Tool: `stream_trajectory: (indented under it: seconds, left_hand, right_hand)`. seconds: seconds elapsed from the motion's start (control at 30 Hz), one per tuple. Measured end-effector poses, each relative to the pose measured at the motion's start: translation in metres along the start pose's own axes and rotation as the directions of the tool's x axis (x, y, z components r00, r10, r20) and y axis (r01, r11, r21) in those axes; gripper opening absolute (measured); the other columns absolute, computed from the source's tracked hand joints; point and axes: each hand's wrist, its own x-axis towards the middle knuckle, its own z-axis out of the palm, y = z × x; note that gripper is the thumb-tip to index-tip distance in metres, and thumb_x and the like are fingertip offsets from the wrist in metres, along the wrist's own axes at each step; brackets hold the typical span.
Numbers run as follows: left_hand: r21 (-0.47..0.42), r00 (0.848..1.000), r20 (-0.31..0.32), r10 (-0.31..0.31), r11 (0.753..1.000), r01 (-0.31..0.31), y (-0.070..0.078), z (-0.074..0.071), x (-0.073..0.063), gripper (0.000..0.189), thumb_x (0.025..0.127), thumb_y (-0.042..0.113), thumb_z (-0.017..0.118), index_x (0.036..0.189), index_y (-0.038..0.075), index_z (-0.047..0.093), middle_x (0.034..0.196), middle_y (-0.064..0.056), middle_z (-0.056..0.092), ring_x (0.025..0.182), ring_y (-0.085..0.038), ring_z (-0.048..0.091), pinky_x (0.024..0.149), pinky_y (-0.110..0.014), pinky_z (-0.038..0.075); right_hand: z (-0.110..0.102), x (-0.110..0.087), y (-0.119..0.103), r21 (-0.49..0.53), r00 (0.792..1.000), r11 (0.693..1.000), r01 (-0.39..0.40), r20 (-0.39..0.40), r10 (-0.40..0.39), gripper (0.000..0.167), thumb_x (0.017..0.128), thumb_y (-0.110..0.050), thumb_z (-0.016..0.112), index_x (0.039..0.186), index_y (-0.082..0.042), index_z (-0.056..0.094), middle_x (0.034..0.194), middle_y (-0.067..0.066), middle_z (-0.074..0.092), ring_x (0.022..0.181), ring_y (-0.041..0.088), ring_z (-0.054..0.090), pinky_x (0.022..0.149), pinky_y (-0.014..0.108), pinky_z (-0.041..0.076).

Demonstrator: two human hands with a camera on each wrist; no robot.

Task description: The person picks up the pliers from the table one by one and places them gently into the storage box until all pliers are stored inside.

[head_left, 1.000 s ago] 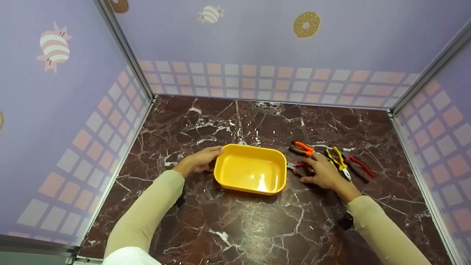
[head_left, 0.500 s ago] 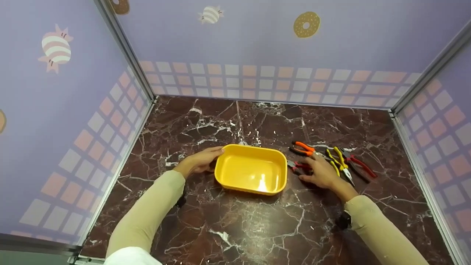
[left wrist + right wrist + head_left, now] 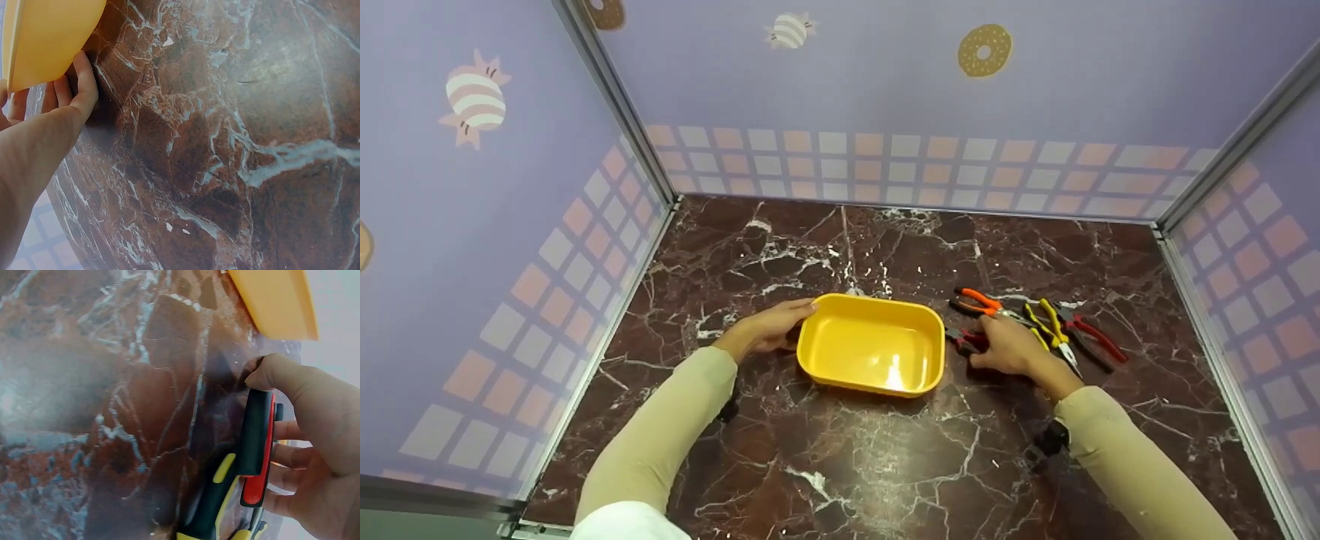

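Note:
A yellow plastic bin (image 3: 870, 345) stands on the marble-patterned surface in the middle of the head view, with nothing in it. My left hand (image 3: 765, 328) holds its left end, thumb at the rim and fingers against the outer wall (image 3: 56, 45). Just right of the bin lie red-and-black pliers (image 3: 969, 339), their head close to the bin's wall. My right hand (image 3: 1011, 349) grips their handles (image 3: 256, 439). In the right wrist view the thumb is at the handle's near side and the fingers pass behind it; the pliers' head is hidden there.
Orange-and-black pliers (image 3: 979, 298) lie just beyond my right hand. Yellow-and-black long-nose pliers (image 3: 1059, 337) and another red-handled pair of pliers (image 3: 1099, 337) lie to its right. Patterned panels (image 3: 915, 90) wall in the back and both sides.
My right hand has shifted slightly left, and its spread fingers have drawn in around the red-and-black pliers. The left hand and the bin have stayed in place.

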Motion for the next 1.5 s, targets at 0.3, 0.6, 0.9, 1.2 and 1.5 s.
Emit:
stream_trajectory:
  seconds: [0.3,0.6,0.9,1.2,1.5]
  left_hand:
    - [0.009,1.0,0.02,0.009,1.0,-0.009,0.0,0.0,0.002,0.054,0.116,0.038,0.044,0.167,0.021,0.036,0.142,-0.012,0.061,0.114,-0.026,0.065,0.093,-0.046,0.059]
    - [0.014,1.0,0.011,-0.014,1.0,0.014,0.0,-0.001,0.001,0.051,0.117,0.037,0.041,0.165,0.021,0.04,0.146,-0.012,0.058,0.119,-0.026,0.062,0.097,-0.048,0.056]
    - [0.008,1.0,0.022,-0.002,1.0,0.002,-0.001,-0.002,0.003,0.051,0.117,0.038,0.042,0.165,0.022,0.039,0.149,-0.011,0.056,0.121,-0.026,0.06,0.1,-0.05,0.054]
    - [-0.001,0.999,0.03,-0.009,1.0,0.009,0.0,-0.001,0.003,0.05,0.117,0.038,0.041,0.165,0.023,0.04,0.146,-0.011,0.058,0.119,-0.026,0.062,0.097,-0.048,0.056]
    - [-0.011,1.0,0.013,-0.026,1.0,0.026,0.0,-0.001,0.001,0.051,0.117,0.038,0.041,0.166,0.024,0.038,0.146,-0.011,0.057,0.118,-0.026,0.061,0.096,-0.048,0.056]
  right_hand:
    - [-0.002,0.001,0.004,0.058,0.998,0.997,0.048,-0.042,-0.046,0.041,0.076,-0.02,0.086,0.109,-0.001,0.07,0.1,0.011,0.069,0.087,0.028,0.06,0.08,0.05,0.053]
    - [-0.004,-0.003,0.009,0.097,0.991,0.993,0.068,-0.118,-0.057,0.053,0.08,-0.017,0.087,0.125,0.004,0.069,0.125,0.026,0.066,0.116,0.045,0.061,0.099,0.061,0.051]
    - [-0.011,-0.013,0.019,0.09,0.994,0.995,0.043,-0.102,-0.033,0.062,0.085,-0.019,0.085,0.138,0.005,0.062,0.142,0.033,0.053,0.131,0.054,0.05,0.107,0.07,0.043]
    - [-0.018,-0.012,0.019,0.055,0.981,0.994,0.096,-0.174,-0.085,0.053,0.084,-0.017,0.085,0.129,0.004,0.067,0.123,0.023,0.065,0.113,0.043,0.062,0.096,0.059,0.051]
    - [-0.024,-0.013,0.017,0.079,0.97,0.988,0.133,-0.216,-0.114,0.05,0.083,-0.016,0.085,0.126,0.004,0.07,0.119,0.02,0.066,0.105,0.038,0.061,0.087,0.056,0.052]
